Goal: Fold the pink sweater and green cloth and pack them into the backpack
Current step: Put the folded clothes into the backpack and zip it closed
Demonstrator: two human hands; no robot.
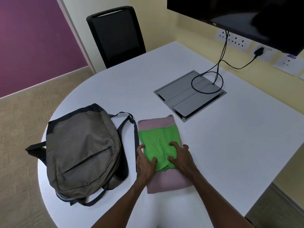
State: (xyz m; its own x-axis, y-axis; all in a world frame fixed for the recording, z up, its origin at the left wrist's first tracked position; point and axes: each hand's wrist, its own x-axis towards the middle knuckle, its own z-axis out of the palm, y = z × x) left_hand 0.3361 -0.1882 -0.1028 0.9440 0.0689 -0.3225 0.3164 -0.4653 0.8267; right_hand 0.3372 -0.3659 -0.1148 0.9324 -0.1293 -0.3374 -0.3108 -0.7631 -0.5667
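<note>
The pink sweater (pixel 166 181) lies folded into a rectangle on the white table (pixel 230 145). A folded green cloth (pixel 158 139) sits on top of it. My left hand (pixel 144 163) holds the stack's left edge, thumb on the green cloth and fingers along the side. On the right, my right hand (pixel 181 157) grips the stack with its fingers curled into the green cloth. The grey-brown backpack (pixel 82 150) lies flat to the left, zipped shut, its straps trailing toward the clothes.
A grey cable hatch (pixel 181 92) is set in the table behind the clothes, with black cables (pixel 220 63) running up to wall sockets. A black chair (pixel 115 35) stands at the far edge. A dark monitor (pixel 238 12) hangs top right.
</note>
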